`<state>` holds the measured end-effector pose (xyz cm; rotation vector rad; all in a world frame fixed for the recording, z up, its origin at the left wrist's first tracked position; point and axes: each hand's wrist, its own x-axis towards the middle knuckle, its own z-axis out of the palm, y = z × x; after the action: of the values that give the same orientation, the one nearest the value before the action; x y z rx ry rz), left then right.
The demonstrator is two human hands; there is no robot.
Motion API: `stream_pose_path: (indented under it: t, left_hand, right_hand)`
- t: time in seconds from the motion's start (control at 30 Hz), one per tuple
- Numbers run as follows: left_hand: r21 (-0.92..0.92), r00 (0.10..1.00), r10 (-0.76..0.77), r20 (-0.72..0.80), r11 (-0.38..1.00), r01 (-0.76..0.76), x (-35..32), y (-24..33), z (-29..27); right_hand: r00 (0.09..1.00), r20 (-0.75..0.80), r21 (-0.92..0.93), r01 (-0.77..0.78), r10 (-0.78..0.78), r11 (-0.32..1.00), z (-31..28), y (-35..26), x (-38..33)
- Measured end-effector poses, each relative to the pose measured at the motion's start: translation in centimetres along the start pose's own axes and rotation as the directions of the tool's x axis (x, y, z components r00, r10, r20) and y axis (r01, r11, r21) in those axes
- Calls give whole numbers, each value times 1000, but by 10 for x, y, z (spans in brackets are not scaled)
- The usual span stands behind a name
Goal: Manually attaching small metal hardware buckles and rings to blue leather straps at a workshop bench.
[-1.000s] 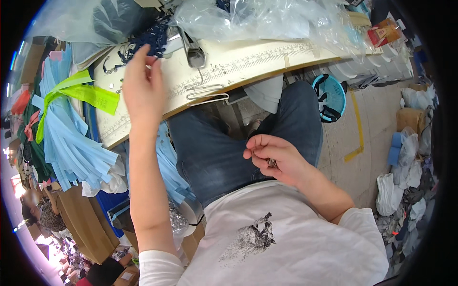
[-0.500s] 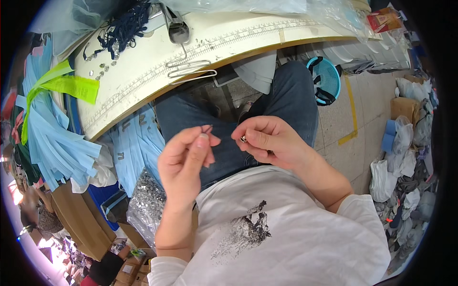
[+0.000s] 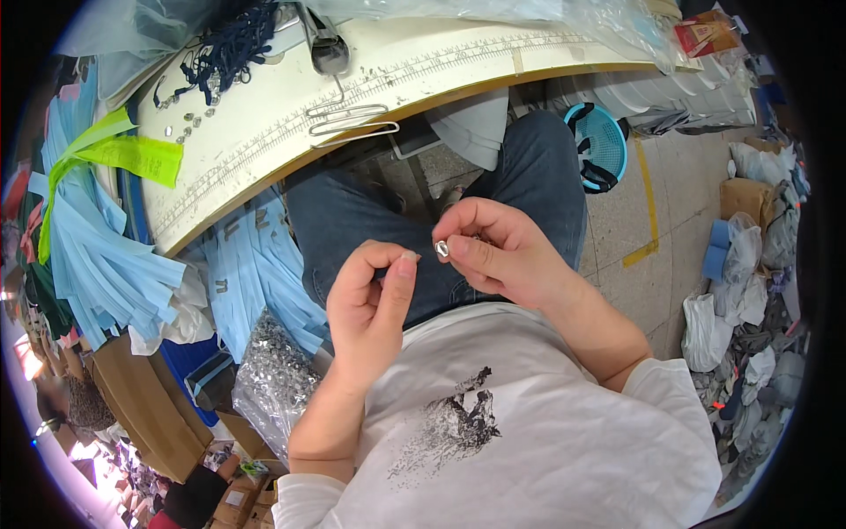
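Pinching a small silvery metal piece (image 3: 442, 249) between thumb and forefinger, right hand (image 3: 498, 256) raised over the lap, remaining fingers curled loosely inward. Just beside it, left hand (image 3: 370, 304) lifted to the same height, thumb and forefinger tips pressed together; whatever sits between them too small to make out, so cannot tell whether anything is held there. Hands near each other, not touching, the metal piece in the gap between them, closer to the right. Below both, blue jeans (image 3: 352, 220) and a white printed T-shirt (image 3: 493, 423). Ahead, curved white worktable (image 3: 264, 132) with a printed measuring scale along its edge, bent wire hook (image 3: 348, 119) lying on it, dark blue cord bundle (image 3: 231, 44) at the far side, a few small silvery pieces (image 3: 187, 123) scattered close by. Hanging off the table's left edge, light blue fabric strips (image 3: 88, 256) and a yellow-green tag (image 3: 132, 154). Lower left, clear plastic bag of shiny small parts (image 3: 273, 379) beside the knee. To the right on the floor, turquoise plastic basket (image 3: 604, 141) and a yellow floor line (image 3: 650, 212).
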<state>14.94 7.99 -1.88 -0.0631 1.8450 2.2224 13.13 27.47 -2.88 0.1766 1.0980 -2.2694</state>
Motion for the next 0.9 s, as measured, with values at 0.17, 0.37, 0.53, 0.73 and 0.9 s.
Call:
stream_pose_path:
  t: [0.17, 0.37, 0.53, 0.73, 0.9]
  left_hand:
    - [5, 999, -17, -44, 1000, 17, 1, 4, 9]
    - [207, 987, 161, 20, 965, -161, 3, 0, 5]
    - [295, 956, 293, -1, 914, -280, 6, -1, 4]
    - [223, 980, 199, -25, 956, -189, 5, 1, 1]
    - [147, 981, 181, -74, 975, -169, 5, 0, 2]
  right_hand:
    - [999, 20, -39, 43, -42, 998, 2, 6, 1]
    - [1000, -1, -4, 20, -20, 1000, 3, 4, 2]
    - [1000, -4, -13, 0, 0, 1000, 2, 6, 4]
    - [1000, 10, -45, -1, 2, 999, 5, 4, 4]
    - [1000, -8, -91, 17, -18, 996, 5, 0, 1]
